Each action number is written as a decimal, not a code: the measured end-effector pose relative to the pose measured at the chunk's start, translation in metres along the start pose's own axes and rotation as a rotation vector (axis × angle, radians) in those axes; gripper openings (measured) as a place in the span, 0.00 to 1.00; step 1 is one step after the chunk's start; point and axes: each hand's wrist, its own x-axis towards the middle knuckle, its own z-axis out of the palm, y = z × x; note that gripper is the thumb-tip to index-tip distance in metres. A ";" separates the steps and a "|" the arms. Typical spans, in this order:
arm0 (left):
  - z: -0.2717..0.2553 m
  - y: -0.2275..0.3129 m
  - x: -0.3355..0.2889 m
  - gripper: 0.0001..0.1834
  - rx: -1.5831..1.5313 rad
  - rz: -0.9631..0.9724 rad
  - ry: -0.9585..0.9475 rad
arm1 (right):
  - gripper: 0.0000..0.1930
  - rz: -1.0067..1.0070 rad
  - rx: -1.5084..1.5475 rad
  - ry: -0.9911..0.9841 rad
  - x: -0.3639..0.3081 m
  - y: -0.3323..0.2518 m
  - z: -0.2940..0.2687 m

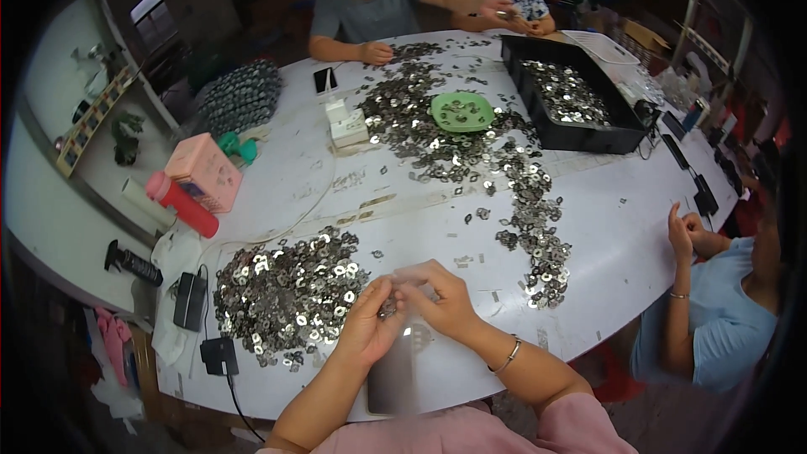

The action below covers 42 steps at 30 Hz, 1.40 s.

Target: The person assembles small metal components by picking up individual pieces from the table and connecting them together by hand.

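Note:
My left hand [368,324] is closed over some small metal rings [387,308], which show between its thumb and fingers. My right hand [441,301] meets it from the right, its fingers curled and partly smeared by motion; what they pinch is hidden. A bracelet circles my right wrist. To the left of my hands lies a big heap of shiny flat metal rings [290,290]. Beneath my hands, near the table's front edge, lies a dark phone-like slab [391,382].
More rings spread around a green bowl [464,124] and down the right [538,240]. A black tray [588,139] holds many. Left stand a pink box [206,172], a red bottle [183,204] and black adapters [219,355] with a cord. Three people sit around the white table [429,231].

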 end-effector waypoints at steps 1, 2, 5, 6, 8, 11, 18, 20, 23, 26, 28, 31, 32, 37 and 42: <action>-0.001 0.001 0.000 0.05 -0.002 0.005 -0.007 | 0.11 0.083 0.031 0.019 0.000 -0.002 0.000; 0.001 0.002 -0.001 0.05 -0.033 0.004 -0.013 | 0.11 0.090 0.037 0.000 0.000 -0.001 0.000; 0.006 0.004 0.002 0.05 -0.024 0.000 -0.011 | 0.11 0.027 0.236 0.059 -0.001 0.005 -0.001; 0.007 0.002 0.004 0.06 -0.009 0.006 0.006 | 0.11 -0.025 0.178 0.077 0.000 0.011 -0.003; 0.006 0.003 0.014 0.07 -0.023 -0.017 -0.024 | 0.12 -0.116 0.096 0.133 0.004 0.030 -0.002; 0.021 0.002 0.011 0.06 0.341 0.136 -0.077 | 0.11 -0.037 0.128 0.186 0.007 0.034 -0.003; 0.031 0.005 0.018 0.10 0.024 -0.046 -0.047 | 0.12 0.050 0.489 0.188 0.014 0.019 -0.007; 0.030 0.003 0.018 0.10 0.023 -0.054 -0.048 | 0.12 0.063 0.516 0.186 0.012 0.019 -0.008; 0.033 0.000 0.017 0.09 0.042 -0.057 -0.058 | 0.12 0.078 0.506 0.197 0.009 0.018 -0.010; 0.036 -0.001 0.018 0.09 0.050 -0.065 -0.054 | 0.13 0.049 0.444 0.178 0.008 0.019 -0.012; 0.034 -0.001 0.020 0.08 0.041 -0.074 -0.043 | 0.12 0.085 0.511 0.230 0.010 0.015 -0.009; 0.030 -0.004 0.024 0.07 -0.070 -0.112 -0.040 | 0.13 0.250 0.619 0.294 0.013 0.017 -0.013; 0.028 -0.004 0.026 0.07 -0.109 -0.088 -0.042 | 0.13 0.249 0.624 0.293 0.014 0.016 -0.012; 0.036 -0.011 0.032 0.17 0.046 0.110 -0.210 | 0.24 0.547 1.190 0.163 0.014 0.025 -0.011; 0.050 -0.034 0.040 0.33 0.112 0.278 -0.167 | 0.23 0.509 1.329 0.280 0.014 0.025 -0.011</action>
